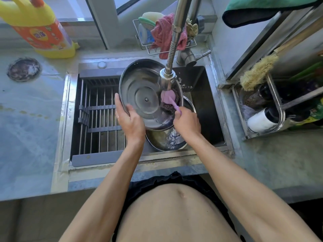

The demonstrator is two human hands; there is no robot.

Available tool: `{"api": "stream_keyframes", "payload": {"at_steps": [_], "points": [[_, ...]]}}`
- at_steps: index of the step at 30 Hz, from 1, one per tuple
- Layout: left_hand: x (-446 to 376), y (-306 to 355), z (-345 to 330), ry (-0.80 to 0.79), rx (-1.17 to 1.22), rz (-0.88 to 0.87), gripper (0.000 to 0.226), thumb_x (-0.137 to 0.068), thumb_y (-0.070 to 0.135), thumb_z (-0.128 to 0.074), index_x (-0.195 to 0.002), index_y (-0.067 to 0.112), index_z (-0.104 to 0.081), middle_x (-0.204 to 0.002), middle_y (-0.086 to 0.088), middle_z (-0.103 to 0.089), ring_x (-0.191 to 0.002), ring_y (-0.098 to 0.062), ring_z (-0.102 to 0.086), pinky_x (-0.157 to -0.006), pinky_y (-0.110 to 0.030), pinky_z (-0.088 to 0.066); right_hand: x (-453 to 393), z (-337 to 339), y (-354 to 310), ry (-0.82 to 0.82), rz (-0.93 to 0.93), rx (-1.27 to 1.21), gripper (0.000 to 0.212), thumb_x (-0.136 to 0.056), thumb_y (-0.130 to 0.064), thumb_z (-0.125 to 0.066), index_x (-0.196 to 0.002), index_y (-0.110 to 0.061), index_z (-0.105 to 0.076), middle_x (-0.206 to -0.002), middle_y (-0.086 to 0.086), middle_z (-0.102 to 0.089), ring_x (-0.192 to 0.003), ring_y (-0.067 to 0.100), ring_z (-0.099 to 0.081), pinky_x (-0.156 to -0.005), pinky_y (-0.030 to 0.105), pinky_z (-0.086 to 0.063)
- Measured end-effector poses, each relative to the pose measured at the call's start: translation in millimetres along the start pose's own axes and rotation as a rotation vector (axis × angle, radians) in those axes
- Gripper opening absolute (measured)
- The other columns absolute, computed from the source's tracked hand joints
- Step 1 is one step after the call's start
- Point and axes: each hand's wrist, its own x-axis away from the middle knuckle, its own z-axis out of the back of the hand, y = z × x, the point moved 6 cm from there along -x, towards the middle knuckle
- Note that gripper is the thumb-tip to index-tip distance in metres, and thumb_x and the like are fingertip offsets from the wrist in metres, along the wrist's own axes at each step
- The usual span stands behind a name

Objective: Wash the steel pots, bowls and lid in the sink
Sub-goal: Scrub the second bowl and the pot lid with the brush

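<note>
A round steel lid (141, 95) is held tilted over the sink (215, 109), its underside facing me. My left hand (130, 120) grips its lower left rim, thumb on the inside. My right hand (186, 122) grips the pink handle of a scrubbing brush (170, 100) whose dark scourer head presses on the lid's right side. Water runs from the spray faucet (167, 75) onto the brush and lid. Beneath the lid a steel bowl (162, 142) sits in the sink, catching water, partly hidden.
A steel drying rack (99, 119) covers the sink's left half. A yellow detergent bottle (40, 27) stands on the counter at back left. A wire caddy (157, 35) with cloths and sponges hangs behind the faucet. A dish rack (265, 109) with utensils stands at right.
</note>
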Motion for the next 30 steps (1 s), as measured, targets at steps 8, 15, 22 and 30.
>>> {"api": "stream_keyframes", "payload": {"at_steps": [8,15,22,30], "points": [[-1,-41,6,-0.128,0.099,0.274,0.059,-0.1,0.041,-0.045,-0.156,0.048,-0.028,-0.164,0.011,-0.032,-0.147,-0.018,-0.039,-0.118,-0.054,-0.038,5,0,19,-0.11,-0.04,-0.112,0.025,-0.101,-0.034,-0.044,-0.115,-0.016,-0.053,-0.096,0.006,-0.062,-0.078,0.027,-0.057,-0.067,0.038,-0.047],[-12,-42,8,-0.246,-0.019,0.274,0.04,-0.107,0.038,-0.037,-0.142,0.028,-0.053,-0.129,0.001,-0.066,-0.122,-0.021,-0.063,-0.106,-0.053,-0.051,23,-3,-6,-0.662,0.258,0.095,0.032,-0.098,-0.021,-0.056,-0.124,-0.036,-0.067,-0.114,-0.001,-0.066,-0.073,0.009,-0.058,-0.068,0.026,-0.05],[-10,-41,12,-0.328,0.022,0.323,0.034,-0.112,0.031,-0.034,-0.126,0.022,-0.063,-0.128,-0.012,-0.068,-0.112,-0.022,-0.068,-0.104,-0.043,-0.052,5,-3,-63,-0.376,0.672,0.294,0.038,-0.096,-0.018,-0.054,-0.125,-0.04,-0.064,-0.11,-0.004,-0.069,-0.1,0.022,-0.062,-0.076,0.036,-0.05],[-25,-12,34,-0.233,-0.027,0.123,0.036,-0.111,0.022,-0.038,-0.138,0.029,-0.06,-0.12,0.005,-0.069,-0.108,-0.006,-0.067,-0.093,-0.027,-0.055,-37,15,-48,-0.175,0.403,0.49,0.044,-0.093,-0.011,-0.042,-0.133,-0.023,-0.056,-0.105,0.011,-0.061,-0.095,0.033,-0.062,-0.071,0.037,-0.043]]}}
